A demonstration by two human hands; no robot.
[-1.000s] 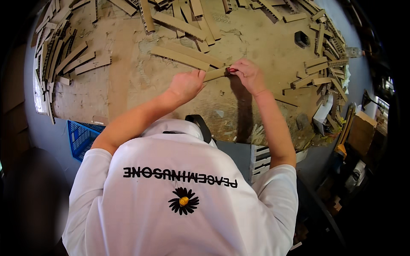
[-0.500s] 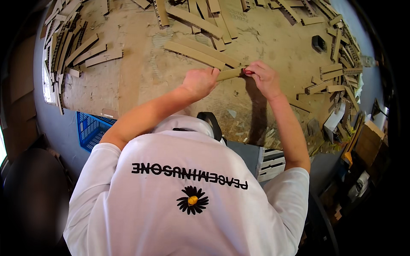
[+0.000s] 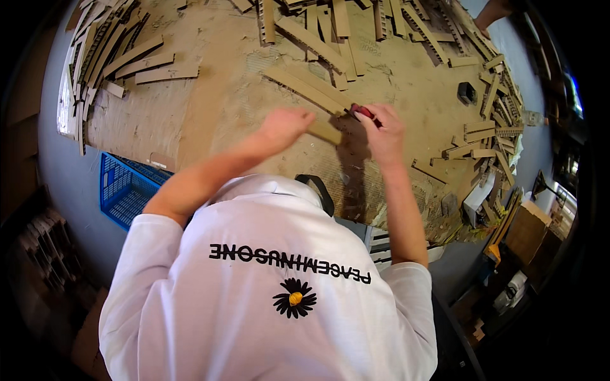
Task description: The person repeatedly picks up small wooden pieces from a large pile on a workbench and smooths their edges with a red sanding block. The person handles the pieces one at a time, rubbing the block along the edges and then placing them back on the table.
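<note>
My left hand (image 3: 286,127) is closed on a short tan cardboard strip (image 3: 325,133), whose free end points right, toward my other hand. In my right hand (image 3: 385,134) is a small red-handled tool (image 3: 365,112) with a dark tip; its exact kind is mostly hidden by my fingers. The tool is just above and to the right of the strip's end, apart from it. Right beyond both hands, longer cardboard strips (image 3: 304,91) lie side by side on the cardboard-covered table (image 3: 222,127), and the tool's tip is close to their right end.
Loose cardboard strips lie in piles at the far left (image 3: 105,57), the far middle (image 3: 311,41) and along the right edge (image 3: 492,127). A black hexagonal piece (image 3: 467,93) sits near the right pile. Below the table's left edge is a blue plastic basket (image 3: 130,190).
My right hand with the red tool has moved away from the strip's end, showing more of the tool. The strip in my left hand now slants down to the right. The whole view has shifted slightly.
</note>
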